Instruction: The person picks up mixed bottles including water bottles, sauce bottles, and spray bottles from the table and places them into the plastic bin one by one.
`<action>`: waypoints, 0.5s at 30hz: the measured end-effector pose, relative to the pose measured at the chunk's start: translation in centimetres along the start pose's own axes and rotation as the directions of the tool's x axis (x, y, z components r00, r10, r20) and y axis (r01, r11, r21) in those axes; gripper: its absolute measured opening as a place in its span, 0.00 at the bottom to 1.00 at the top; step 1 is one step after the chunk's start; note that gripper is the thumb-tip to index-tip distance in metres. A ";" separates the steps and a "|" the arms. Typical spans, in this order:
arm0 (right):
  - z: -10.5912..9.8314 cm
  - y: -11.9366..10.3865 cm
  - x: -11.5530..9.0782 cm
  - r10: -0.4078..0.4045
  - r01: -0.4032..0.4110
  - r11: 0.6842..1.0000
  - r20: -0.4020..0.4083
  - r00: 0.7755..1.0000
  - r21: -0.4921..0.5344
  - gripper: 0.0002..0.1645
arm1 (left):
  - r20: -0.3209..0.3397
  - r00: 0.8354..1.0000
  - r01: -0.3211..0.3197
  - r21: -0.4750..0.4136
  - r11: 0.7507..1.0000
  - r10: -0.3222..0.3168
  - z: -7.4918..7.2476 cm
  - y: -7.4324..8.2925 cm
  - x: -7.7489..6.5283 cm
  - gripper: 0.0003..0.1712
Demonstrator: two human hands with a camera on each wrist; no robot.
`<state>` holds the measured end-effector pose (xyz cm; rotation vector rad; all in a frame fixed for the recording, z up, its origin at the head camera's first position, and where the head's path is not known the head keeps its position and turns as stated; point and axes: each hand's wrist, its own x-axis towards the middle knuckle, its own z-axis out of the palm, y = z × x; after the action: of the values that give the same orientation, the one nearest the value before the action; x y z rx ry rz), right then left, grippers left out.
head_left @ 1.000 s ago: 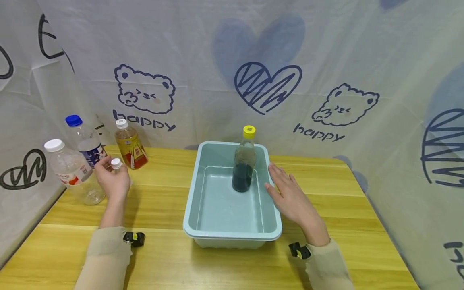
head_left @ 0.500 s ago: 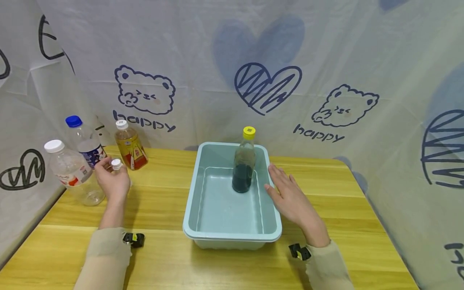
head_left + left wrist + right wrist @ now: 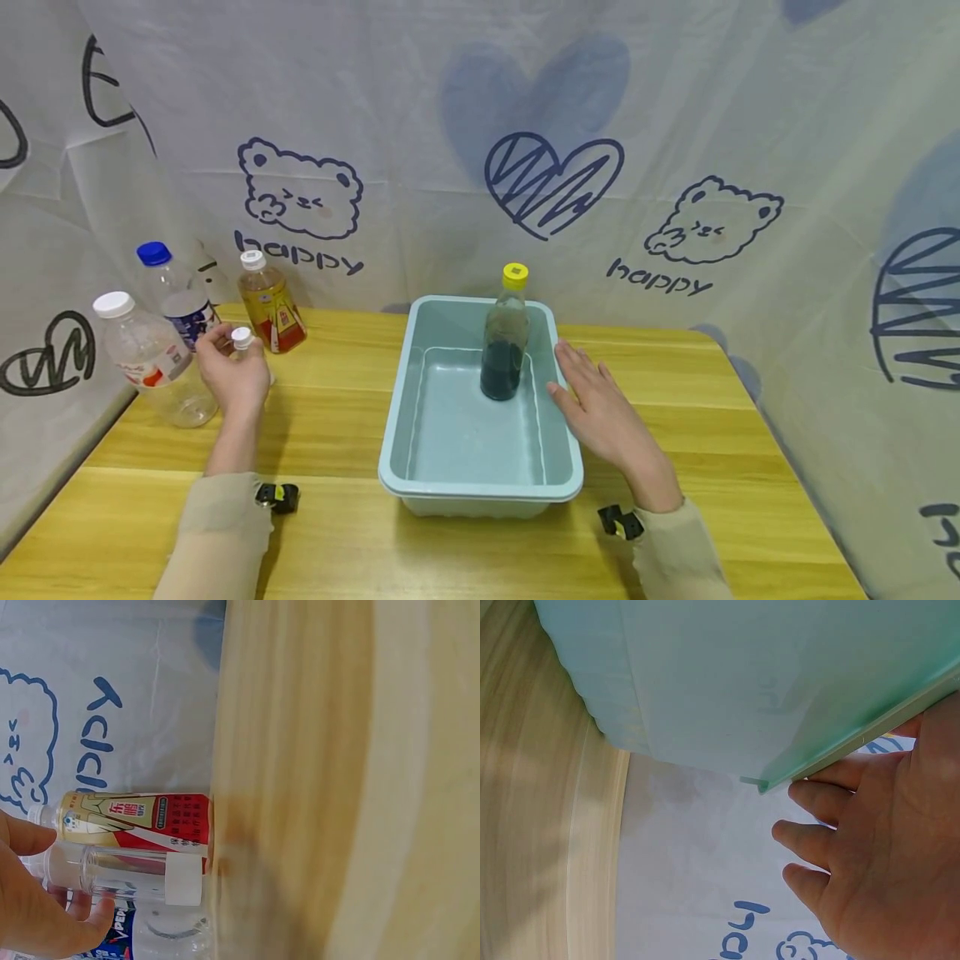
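Note:
At the left of the table, my left hand (image 3: 234, 379) grips a slim clear bottle (image 3: 131, 874) with a white cap; its fingers and thumb curl round the upper part. A white band shows low on this bottle, and the hand hides much of it in the head view. My right hand (image 3: 606, 412) lies along the right rim of a pale blue-green plastic tub (image 3: 480, 487). Its fingers are extended and touch the rim in the right wrist view. Inside the tub, at its back right, stands a yellow-capped bottle (image 3: 501, 367) partly filled with dark liquid.
Close around my left hand stand a large clear bottle with a white cap (image 3: 153, 362), a blue-capped Pepsi bottle (image 3: 183, 296) and a bottle with a yellow and red label (image 3: 273, 308). A printed cloth (image 3: 420, 217) hangs behind the wooden table (image 3: 330, 533).

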<state>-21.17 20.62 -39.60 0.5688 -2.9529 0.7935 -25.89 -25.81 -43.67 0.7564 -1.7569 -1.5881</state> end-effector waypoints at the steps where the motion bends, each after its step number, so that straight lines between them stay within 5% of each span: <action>1: 0.0 0.0 0.0 0.000 0.000 1.000 0.000 1.000 0.001 0.40 | 0.001 1.000 -0.004 -0.003 1.000 0.004 0.0 0.1 0.0 0.29; 15: 0.0 0.0 0.0 0.001 -0.001 1.000 0.002 1.000 0.002 0.40 | 0.049 0.998 -0.024 -0.053 0.998 0.027 0.1 1.6 -1.0 0.29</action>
<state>-21.21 20.61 -39.62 0.5690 -2.9549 0.7969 -25.30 -24.81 -42.18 0.6725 -1.7459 -1.6422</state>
